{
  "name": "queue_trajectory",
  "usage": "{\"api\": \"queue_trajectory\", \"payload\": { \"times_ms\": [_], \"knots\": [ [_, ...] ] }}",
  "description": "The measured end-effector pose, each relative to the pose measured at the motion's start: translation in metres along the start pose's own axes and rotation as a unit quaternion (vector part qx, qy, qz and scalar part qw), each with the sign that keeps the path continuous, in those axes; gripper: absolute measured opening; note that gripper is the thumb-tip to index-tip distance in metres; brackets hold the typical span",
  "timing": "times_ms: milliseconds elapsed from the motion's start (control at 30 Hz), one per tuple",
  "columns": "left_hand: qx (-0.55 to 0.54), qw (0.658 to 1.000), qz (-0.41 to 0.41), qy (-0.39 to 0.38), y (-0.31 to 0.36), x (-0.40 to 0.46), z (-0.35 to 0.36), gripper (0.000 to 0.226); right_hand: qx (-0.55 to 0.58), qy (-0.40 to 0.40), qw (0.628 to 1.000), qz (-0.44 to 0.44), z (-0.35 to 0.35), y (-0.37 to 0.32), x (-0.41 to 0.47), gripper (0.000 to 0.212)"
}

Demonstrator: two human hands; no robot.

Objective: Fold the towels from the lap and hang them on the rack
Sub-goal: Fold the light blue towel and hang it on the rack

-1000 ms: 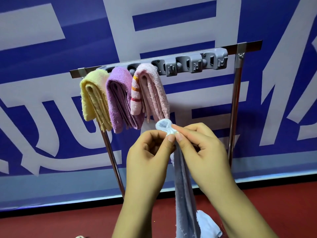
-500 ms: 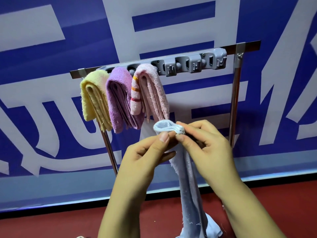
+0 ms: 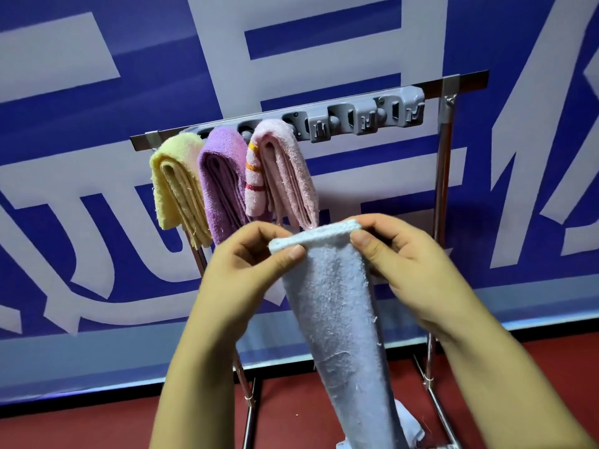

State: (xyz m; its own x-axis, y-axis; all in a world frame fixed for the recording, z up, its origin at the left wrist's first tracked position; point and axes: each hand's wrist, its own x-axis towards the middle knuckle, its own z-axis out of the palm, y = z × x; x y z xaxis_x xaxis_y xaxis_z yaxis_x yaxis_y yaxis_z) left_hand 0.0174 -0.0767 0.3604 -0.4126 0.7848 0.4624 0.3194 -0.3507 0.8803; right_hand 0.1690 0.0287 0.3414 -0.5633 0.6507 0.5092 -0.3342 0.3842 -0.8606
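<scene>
A light blue towel (image 3: 334, 306) hangs down in front of me, held by its top edge. My left hand (image 3: 246, 264) pinches the towel's left top corner, and my right hand (image 3: 398, 264) pinches the right top corner. The top edge is stretched flat between them. Behind stands a metal rack (image 3: 444, 176) with a grey hook strip (image 3: 366, 116) on its top bar. Three folded towels hang at the bar's left: yellow (image 3: 175, 186), purple (image 3: 220, 179) and pink (image 3: 285, 173). The blue towel's lower end runs out of view at the bottom.
A blue and white banner (image 3: 97, 92) covers the wall behind the rack. The floor (image 3: 81, 426) below is dark red. The right half of the hook strip carries no towel. The rack's legs (image 3: 249, 413) stand on the floor close to my arms.
My hands have moved apart along the blue towel's top edge, spreading it from a bunched loop into a flat width. The towel now hangs wider.
</scene>
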Motion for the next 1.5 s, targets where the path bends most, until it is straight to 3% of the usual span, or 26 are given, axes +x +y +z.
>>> {"api": "queue_trajectory", "payload": {
  "times_ms": [200, 300, 367, 500, 600, 767, 933, 1067, 1133, 1267, 1500],
  "knots": [
    [0.041, 0.998, 0.045, 0.01, 0.031, 0.01, -0.007, 0.012, -0.027, -0.008, 0.998, -0.057, -0.005, -0.017, 0.012, 0.015],
    [0.126, 0.991, 0.038, 0.008, 0.038, 0.013, -0.009, 0.014, -0.02, -0.003, 0.998, -0.061, -0.004, -0.018, 0.016, 0.014],
    [0.214, 0.976, 0.044, -0.014, 0.042, 0.017, -0.013, 0.018, -0.006, 0.001, 0.998, -0.068, -0.001, -0.018, 0.017, 0.013],
    [0.341, 0.926, 0.098, -0.129, 0.06, 0.024, -0.01, 0.058, -0.007, -0.02, 0.996, -0.085, 0.008, -0.018, 0.018, 0.016],
    [0.405, 0.888, 0.127, -0.178, 0.072, 0.03, 0.002, 0.055, 0.03, -0.021, 0.996, -0.085, 0.014, -0.017, 0.021, 0.018],
    [0.395, 0.894, 0.128, -0.17, 0.075, 0.038, 0.009, 0.038, 0.078, -0.002, 0.994, -0.072, 0.01, -0.018, 0.021, 0.014],
    [0.366, 0.909, 0.108, -0.168, 0.072, 0.045, 0.006, 0.021, 0.085, -0.042, 0.995, -0.016, -0.003, 0.006, 0.009, 0.009],
    [0.349, 0.918, 0.098, -0.157, 0.077, 0.048, 0.005, 0.026, 0.009, -0.12, 0.986, 0.112, -0.013, 0.051, -0.016, 0.028],
    [0.362, 0.913, 0.098, -0.159, 0.078, 0.051, 0.006, 0.026, 0.0, -0.114, 0.983, 0.141, -0.015, 0.062, -0.026, 0.034],
    [0.393, 0.9, 0.098, -0.161, 0.074, 0.054, 0.006, 0.021, -0.062, -0.047, 0.988, 0.134, -0.021, 0.067, -0.029, 0.034],
    [0.393, 0.903, 0.093, -0.149, 0.078, 0.054, -0.003, 0.029, -0.115, -0.012, 0.989, 0.096, -0.019, 0.064, -0.022, 0.028]
  ]
}}
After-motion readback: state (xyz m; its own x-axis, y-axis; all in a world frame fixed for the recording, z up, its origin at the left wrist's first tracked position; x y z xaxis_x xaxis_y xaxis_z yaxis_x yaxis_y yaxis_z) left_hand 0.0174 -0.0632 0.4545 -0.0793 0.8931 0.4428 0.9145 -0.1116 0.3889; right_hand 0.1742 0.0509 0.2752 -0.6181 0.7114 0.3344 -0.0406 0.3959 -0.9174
